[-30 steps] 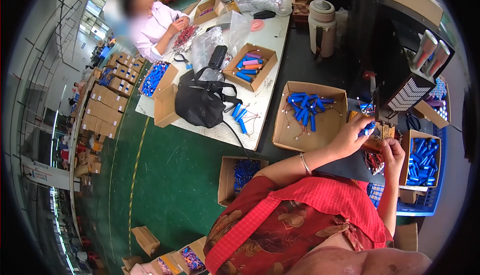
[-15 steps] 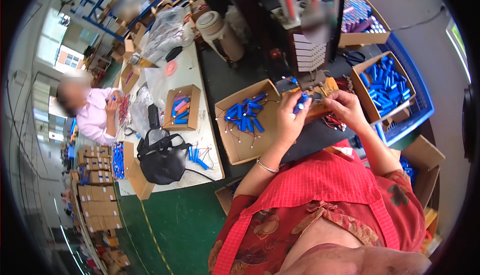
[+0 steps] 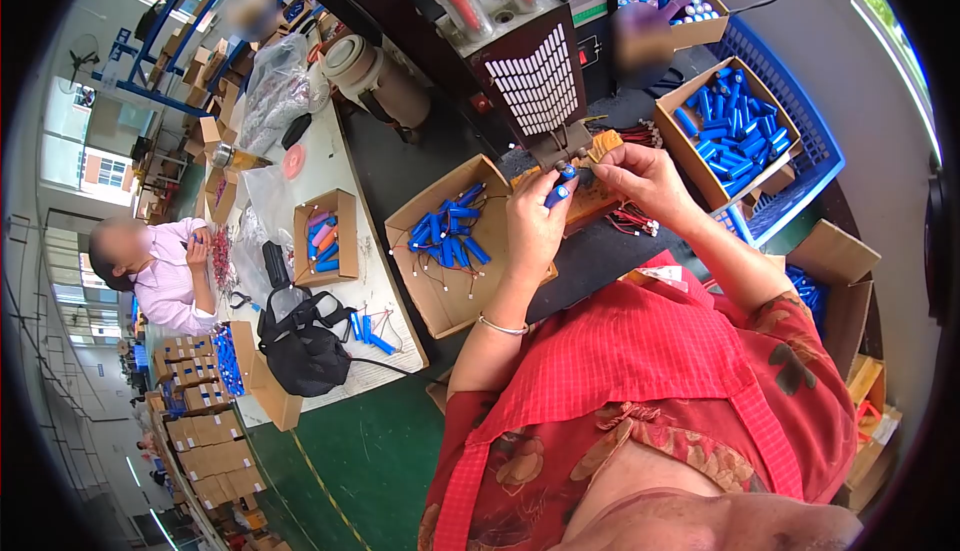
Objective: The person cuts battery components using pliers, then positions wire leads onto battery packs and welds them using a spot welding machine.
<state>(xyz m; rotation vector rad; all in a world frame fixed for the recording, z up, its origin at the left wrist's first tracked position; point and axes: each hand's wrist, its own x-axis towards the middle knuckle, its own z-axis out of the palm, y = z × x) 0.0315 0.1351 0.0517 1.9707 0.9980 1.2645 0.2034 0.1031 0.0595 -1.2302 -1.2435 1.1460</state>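
Observation:
My left hand point(image 3: 535, 221) is closed around a blue battery cell point(image 3: 556, 197), just in front of the spot welder point(image 3: 530, 71). A second blue cell point(image 3: 567, 172) sits at its fingertips, right below the welder's electrodes point(image 3: 560, 144). On the other side, my right hand point(image 3: 645, 183) has thumb and finger pinched together close to the electrodes; whatever lies between them is too small to make out. Beneath both hands is an orange-brown work block point(image 3: 590, 201). Red wires with white connectors point(image 3: 632, 219) lie beside the block, under my right hand.
To the left stands a cardboard box point(image 3: 430, 296) of wired blue cells. On the right, a box of blue cells point(image 3: 735, 131) rests in a blue plastic basket point(image 3: 800, 186). A thermos point(image 3: 375, 86) and a black bag point(image 3: 305, 346) are farther left. A co-worker point(image 3: 165, 271) sits across.
My view has shifted closer to the welder. Both hands have brought the cell up under the electrodes, and a second blue cell end now shows there.

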